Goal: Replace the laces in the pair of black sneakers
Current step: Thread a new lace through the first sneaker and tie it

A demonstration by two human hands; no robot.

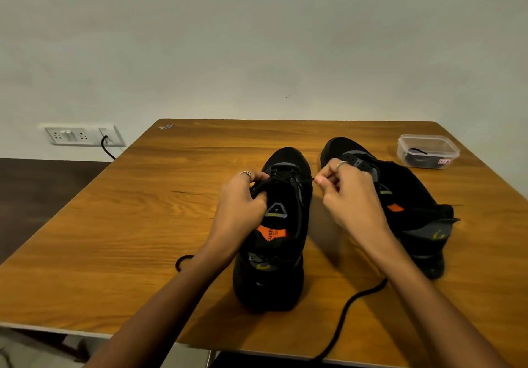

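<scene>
Pinching the lace [307, 180] tip between thumb and forefinger, my right hand [347, 189] has it pulled out sideways from the upper eyelets of the near sneaker [278, 233]. My left hand [243, 199] is on the opposite side of that same shoe, fingers curled over the edge of the opening and holding the upper steady, thumb down toward the tongue. I can't tell if it's also got the other lace end pinched under there, too dark.

The second sneaker [400, 196] sits just beyond my right hand, tipped over a bit and looking unlaced as far as I can see. A loose run of black cord [351, 302] trails from below my right wrist toward the near table [143, 196] edge, and another loop [183, 262] peeks out by my left forearm. Farther out past the right hand there's a clear plastic tub [427, 150] with what looks like more black lace inside.

My read: I'm mid-threading on shoe one, somewhere in the top rows, so roughly the first half of the job. Can't honestly say if this lace is going in or coming out. Next move probably needs the tip lined up with an eyelet while the left hand keeps the flap from folding, then a steady pull so the slack doesn't bunch.
</scene>
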